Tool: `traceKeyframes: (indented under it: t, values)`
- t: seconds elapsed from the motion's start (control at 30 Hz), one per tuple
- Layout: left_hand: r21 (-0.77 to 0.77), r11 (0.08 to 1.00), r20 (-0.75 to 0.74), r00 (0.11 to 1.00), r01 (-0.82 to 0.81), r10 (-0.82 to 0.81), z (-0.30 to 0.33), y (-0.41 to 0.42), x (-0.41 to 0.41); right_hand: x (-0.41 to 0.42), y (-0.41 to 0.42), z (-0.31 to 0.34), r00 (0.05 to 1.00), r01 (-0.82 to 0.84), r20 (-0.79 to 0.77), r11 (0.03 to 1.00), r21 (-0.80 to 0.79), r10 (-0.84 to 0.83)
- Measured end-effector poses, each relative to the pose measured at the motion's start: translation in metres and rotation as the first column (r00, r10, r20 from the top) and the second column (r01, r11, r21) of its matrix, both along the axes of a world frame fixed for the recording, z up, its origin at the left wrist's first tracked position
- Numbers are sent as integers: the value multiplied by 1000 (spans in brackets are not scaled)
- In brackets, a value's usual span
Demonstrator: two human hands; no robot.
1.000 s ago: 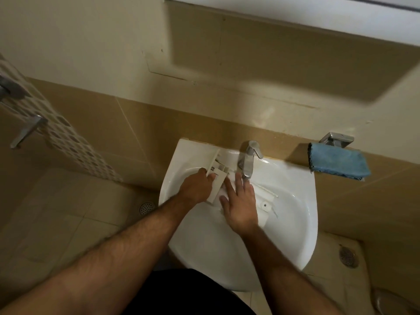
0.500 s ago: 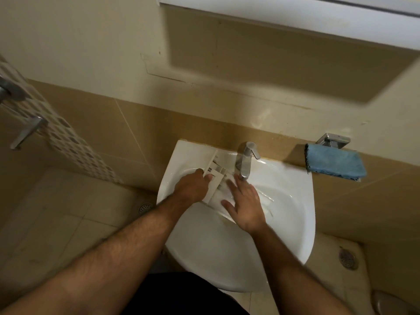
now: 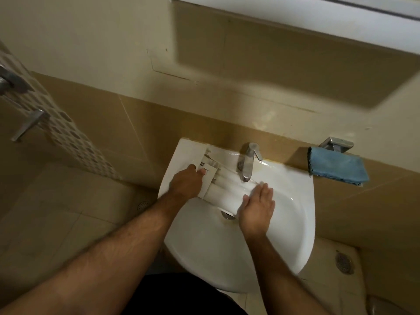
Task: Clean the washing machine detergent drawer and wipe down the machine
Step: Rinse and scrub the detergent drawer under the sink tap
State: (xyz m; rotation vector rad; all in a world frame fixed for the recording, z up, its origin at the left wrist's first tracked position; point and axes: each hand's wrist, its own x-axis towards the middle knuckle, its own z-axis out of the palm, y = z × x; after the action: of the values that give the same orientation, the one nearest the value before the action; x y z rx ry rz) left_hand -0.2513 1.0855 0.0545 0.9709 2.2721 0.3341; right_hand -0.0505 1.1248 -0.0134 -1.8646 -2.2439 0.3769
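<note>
The white detergent drawer [image 3: 223,186] lies across the white sink [image 3: 293,226], slanting from the back left rim down into the basin under the chrome tap [image 3: 247,162]. My left hand [image 3: 187,183] grips the drawer's left end, fingers curled over its ribbed part. My right hand [image 3: 256,208] lies with straight fingers flat on the drawer's right end, just below the tap's spout. The drawer's right end looks blurred. The sink drain [image 3: 227,214] shows below the drawer.
A folded blue cloth [image 3: 336,165] lies on a chrome wall holder to the right of the sink. A white cabinet or shelf [image 3: 295,19] hangs above. Metal shower fittings [image 3: 25,126] are on the left wall. Floor drains [image 3: 142,205] sit on the tiled floor.
The drawer has shifted so more of it lies across the basin. My right hand slid rightward along it, from beside the left hand to the drawer's right end. The left hand stayed put.
</note>
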Motion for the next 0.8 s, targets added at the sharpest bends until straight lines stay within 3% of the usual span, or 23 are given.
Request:
traceKeyframes:
  t: [0.13, 0.27, 0.37, 0.57, 0.7, 0.8]
  values:
    - [-13, 1000, -16, 999, 29, -29, 3, 8, 15, 2, -1, 3, 994, 106, -6, 994, -32, -106]
    - [27, 999, 44, 998, -40, 39, 1, 9, 4, -9, -4, 11, 993, -100, 66, 995, 32, 97]
    - [51, 997, 63, 997, -51, 48, 0, 4, 1, -3, -3, 9, 959, -256, 127, 967, -9, 255]
    - [81, 996, 82, 996, -48, 41, -1, -2, 9, 21, 6, 4, 986, -116, 112, 990, -74, 124]
    - [111, 989, 217, 974, -96, 70, -7, -6, 15, -11, -12, 4, 938, -309, 156, 951, -26, 309]
    - [120, 985, 251, 964, -126, 93, -7, -7, 19, -25, -22, 2, 944, -312, 98, 948, -56, 316]
